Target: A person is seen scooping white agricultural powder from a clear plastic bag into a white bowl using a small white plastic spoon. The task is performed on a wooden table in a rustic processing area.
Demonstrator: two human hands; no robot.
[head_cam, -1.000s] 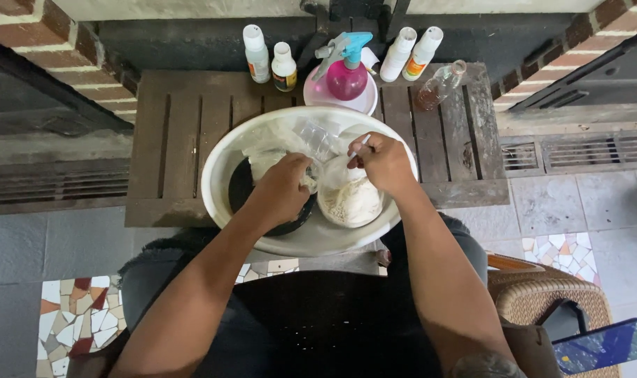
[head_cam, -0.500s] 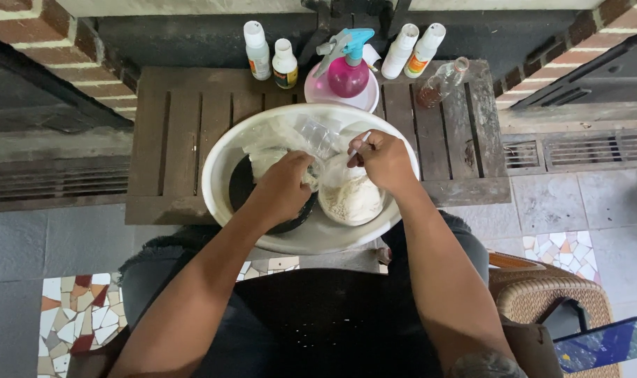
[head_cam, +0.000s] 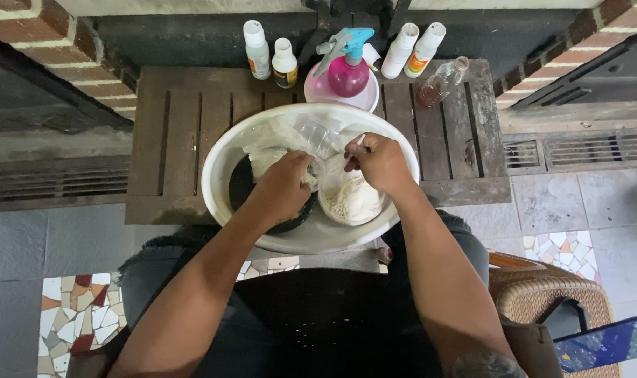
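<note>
One clear plastic bag [head_cam: 332,178], crumpled and holding pale powder, sits mid-frame inside one white basin [head_cam: 220,161] beside one dark round pot [head_cam: 240,187]. The left hand [head_cam: 283,183] and right hand [head_cam: 378,159] each pinch its mouth, grip closed. Behind, on the slatted table [head_cam: 175,119], stand four white bottles, one pink spray bottle [head_cam: 348,66] and one clear bottle [head_cam: 441,82].
</note>
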